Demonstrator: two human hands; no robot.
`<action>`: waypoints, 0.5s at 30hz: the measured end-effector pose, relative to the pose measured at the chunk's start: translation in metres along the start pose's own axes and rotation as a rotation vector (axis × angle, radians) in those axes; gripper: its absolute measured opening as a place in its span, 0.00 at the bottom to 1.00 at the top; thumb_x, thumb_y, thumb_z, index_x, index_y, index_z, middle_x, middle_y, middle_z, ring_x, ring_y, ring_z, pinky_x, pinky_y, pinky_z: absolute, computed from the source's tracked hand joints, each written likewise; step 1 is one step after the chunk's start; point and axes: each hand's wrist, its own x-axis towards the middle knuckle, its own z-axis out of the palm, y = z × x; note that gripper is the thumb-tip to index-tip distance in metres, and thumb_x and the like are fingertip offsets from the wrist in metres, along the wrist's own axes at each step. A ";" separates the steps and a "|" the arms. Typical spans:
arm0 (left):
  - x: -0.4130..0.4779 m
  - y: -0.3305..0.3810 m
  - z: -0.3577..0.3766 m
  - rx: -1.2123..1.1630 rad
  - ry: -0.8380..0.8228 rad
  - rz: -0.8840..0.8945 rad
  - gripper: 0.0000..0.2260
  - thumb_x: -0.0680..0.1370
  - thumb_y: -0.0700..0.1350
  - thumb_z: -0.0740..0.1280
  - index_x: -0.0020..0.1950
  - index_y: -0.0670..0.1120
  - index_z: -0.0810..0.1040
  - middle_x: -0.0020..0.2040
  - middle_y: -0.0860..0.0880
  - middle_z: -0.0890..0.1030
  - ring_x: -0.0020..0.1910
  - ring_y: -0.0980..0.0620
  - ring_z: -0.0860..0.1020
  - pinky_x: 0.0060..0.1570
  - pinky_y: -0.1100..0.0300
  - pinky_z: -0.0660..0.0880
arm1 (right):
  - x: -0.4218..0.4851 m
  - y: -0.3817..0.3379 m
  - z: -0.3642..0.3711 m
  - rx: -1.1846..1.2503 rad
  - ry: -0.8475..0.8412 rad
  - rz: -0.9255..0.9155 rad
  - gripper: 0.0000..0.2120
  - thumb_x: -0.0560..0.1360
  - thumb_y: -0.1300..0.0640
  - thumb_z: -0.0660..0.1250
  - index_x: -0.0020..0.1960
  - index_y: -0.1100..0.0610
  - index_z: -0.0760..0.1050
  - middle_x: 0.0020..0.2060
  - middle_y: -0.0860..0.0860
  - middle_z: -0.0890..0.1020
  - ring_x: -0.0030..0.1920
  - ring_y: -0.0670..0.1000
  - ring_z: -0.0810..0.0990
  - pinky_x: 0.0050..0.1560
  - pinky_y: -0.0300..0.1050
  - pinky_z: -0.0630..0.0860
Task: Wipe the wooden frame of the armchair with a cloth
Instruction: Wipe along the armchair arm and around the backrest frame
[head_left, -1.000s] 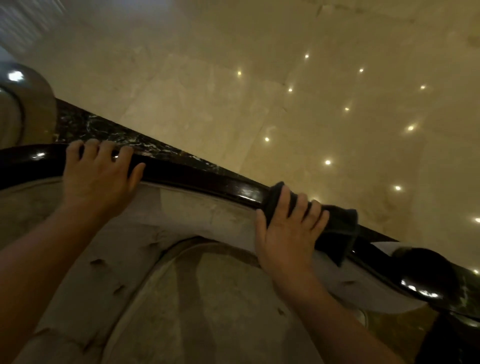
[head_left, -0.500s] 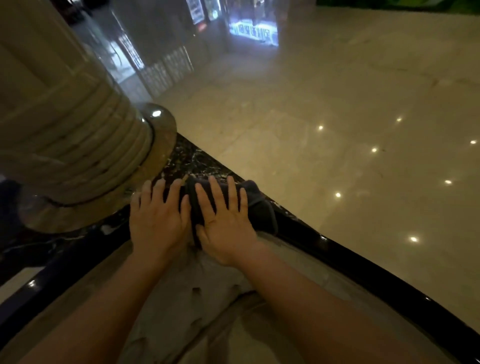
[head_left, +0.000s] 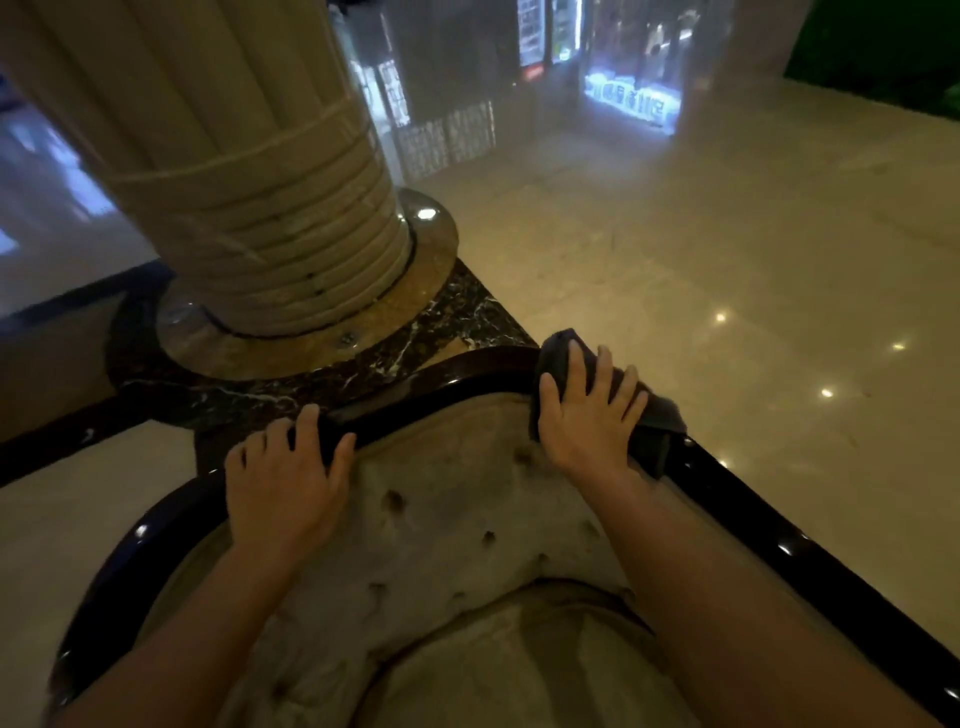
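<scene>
Left hand (head_left: 283, 488): fingers curled over the dark wooden frame (head_left: 447, 392) at the top of the chair back, gripping bare wood, no cloth under it. Looks like a steadying hold.

Between the two hands: the glossy rail curves on; below the fingers, pale tufted upholstery (head_left: 441, 519), soft, best kept clear of.

Right hand (head_left: 587, 415): fingers spread flat, thumb hooked on the near side, pressing a dark cloth (head_left: 657, 423) folded over the rail. The cloth is limp and likely light; the polished rail is stiff and probably slick, so press from above.

Beyond the fingertips: a fluted column (head_left: 249, 197) on a marble plinth (head_left: 415, 332) stands close behind the chair, crowding the rail's far side. Shiny floor (head_left: 727, 270) to the right, open.
</scene>
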 end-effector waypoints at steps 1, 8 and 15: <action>-0.004 -0.017 0.001 0.005 0.003 -0.001 0.29 0.81 0.63 0.50 0.73 0.45 0.68 0.65 0.39 0.77 0.63 0.37 0.75 0.64 0.41 0.69 | 0.000 -0.020 0.005 -0.047 -0.014 -0.086 0.29 0.82 0.38 0.42 0.80 0.44 0.45 0.81 0.53 0.47 0.79 0.63 0.39 0.75 0.63 0.34; -0.046 -0.145 0.022 -0.116 -0.077 -0.234 0.30 0.80 0.64 0.51 0.78 0.49 0.58 0.72 0.39 0.70 0.67 0.36 0.71 0.63 0.40 0.70 | -0.048 -0.144 0.048 -0.181 -0.122 -0.556 0.29 0.80 0.37 0.38 0.78 0.44 0.56 0.79 0.54 0.57 0.79 0.64 0.43 0.74 0.65 0.35; -0.116 -0.196 0.046 -0.275 -0.087 -0.334 0.33 0.80 0.64 0.53 0.80 0.50 0.49 0.74 0.39 0.66 0.66 0.37 0.72 0.58 0.40 0.74 | -0.152 -0.234 0.100 -0.336 -0.225 -0.831 0.28 0.82 0.40 0.41 0.81 0.47 0.46 0.80 0.56 0.53 0.78 0.66 0.42 0.74 0.67 0.33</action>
